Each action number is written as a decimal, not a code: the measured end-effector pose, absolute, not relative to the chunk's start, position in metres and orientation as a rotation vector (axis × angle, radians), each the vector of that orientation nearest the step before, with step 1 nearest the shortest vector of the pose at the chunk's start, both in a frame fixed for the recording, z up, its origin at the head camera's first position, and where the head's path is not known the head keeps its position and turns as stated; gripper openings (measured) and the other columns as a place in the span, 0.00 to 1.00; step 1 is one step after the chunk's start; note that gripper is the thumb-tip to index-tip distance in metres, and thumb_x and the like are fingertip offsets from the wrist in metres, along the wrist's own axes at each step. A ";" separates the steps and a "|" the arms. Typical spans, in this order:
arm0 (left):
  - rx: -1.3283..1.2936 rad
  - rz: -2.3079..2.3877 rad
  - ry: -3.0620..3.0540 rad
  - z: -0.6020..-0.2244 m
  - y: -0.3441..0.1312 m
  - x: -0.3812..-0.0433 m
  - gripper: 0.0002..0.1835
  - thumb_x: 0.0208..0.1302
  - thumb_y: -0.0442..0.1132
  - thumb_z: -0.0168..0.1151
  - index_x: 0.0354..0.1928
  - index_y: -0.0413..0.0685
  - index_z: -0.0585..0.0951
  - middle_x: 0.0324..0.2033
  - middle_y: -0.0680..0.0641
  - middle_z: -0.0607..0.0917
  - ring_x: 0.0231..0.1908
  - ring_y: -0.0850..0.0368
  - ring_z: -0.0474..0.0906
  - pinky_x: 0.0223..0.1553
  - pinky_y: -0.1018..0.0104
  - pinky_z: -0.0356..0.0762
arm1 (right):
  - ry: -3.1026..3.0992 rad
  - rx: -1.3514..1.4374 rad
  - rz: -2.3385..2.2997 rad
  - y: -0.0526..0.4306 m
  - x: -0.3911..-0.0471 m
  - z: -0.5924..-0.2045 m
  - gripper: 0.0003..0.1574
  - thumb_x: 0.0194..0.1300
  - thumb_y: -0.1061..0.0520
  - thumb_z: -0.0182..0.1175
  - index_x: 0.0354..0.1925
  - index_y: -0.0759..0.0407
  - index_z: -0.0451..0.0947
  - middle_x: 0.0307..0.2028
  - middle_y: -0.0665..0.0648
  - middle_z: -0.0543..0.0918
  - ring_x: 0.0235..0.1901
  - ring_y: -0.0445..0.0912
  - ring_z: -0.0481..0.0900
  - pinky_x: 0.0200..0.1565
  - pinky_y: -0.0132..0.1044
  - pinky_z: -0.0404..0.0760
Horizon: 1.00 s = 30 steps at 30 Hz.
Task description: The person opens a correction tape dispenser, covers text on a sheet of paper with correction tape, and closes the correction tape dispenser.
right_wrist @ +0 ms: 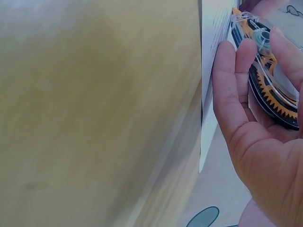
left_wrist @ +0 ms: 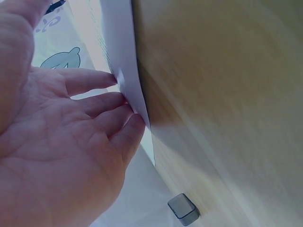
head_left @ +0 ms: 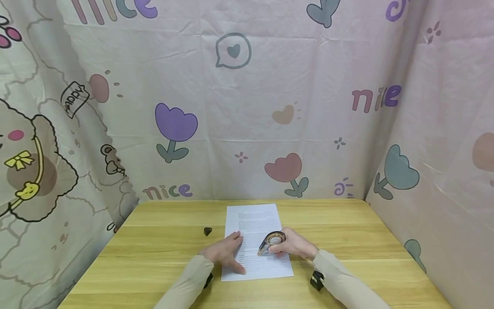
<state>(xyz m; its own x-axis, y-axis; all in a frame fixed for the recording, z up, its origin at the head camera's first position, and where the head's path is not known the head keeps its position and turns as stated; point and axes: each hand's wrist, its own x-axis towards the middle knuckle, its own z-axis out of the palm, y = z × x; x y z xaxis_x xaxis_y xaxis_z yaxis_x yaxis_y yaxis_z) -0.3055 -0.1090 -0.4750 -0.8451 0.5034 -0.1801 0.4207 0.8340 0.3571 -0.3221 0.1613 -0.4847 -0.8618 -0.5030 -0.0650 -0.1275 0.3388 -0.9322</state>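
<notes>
A printed sheet of paper point(head_left: 254, 268) lies on the wooden table. My left hand point(head_left: 225, 252) rests on its left side with fingers spread; the left wrist view shows the fingertips of that hand point(left_wrist: 71, 123) touching the paper point(left_wrist: 124, 42). In my right hand point(head_left: 295, 243) is a correction tape dispenser point(head_left: 273, 240), clear and black with its tip down at the printed lines. The right wrist view shows the correction tape's point(right_wrist: 272, 92) orange toothed wheel inside the case, gripped between thumb and fingers of the right hand point(right_wrist: 265, 156).
A small dark cap point(head_left: 207, 231) lies on the table point(head_left: 170, 244) left of the paper, and appears in the left wrist view as a grey cap point(left_wrist: 183, 209). A patterned curtain point(head_left: 239, 107) hangs behind the table and along both sides.
</notes>
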 end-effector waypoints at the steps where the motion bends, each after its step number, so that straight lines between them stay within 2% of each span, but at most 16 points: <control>1: 0.706 0.444 2.748 -0.475 -0.109 -0.305 0.59 0.43 0.59 0.78 0.72 0.36 0.61 0.75 0.37 0.56 0.75 0.42 0.52 0.74 0.49 0.54 | 2.266 -0.559 -1.532 0.162 -0.322 -0.485 0.13 0.55 0.62 0.72 0.38 0.66 0.83 0.31 0.57 0.88 0.30 0.45 0.84 0.35 0.41 0.88; 30: 0.669 0.457 2.730 -0.476 -0.110 -0.307 0.59 0.44 0.60 0.78 0.73 0.39 0.60 0.76 0.40 0.55 0.75 0.43 0.51 0.74 0.49 0.54 | 2.262 -0.532 -1.534 0.168 -0.321 -0.484 0.15 0.55 0.61 0.72 0.40 0.67 0.81 0.32 0.57 0.88 0.30 0.45 0.84 0.35 0.41 0.88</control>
<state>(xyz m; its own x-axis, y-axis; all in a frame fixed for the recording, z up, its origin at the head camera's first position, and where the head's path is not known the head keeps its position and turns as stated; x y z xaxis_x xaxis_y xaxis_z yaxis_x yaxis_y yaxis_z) -0.3072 -0.1101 -0.4756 -0.8490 0.4874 -0.2038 0.3945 0.8415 0.3691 -0.3213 0.1681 -0.4840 -0.8661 -0.4934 -0.0802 -0.1082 0.3417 -0.9336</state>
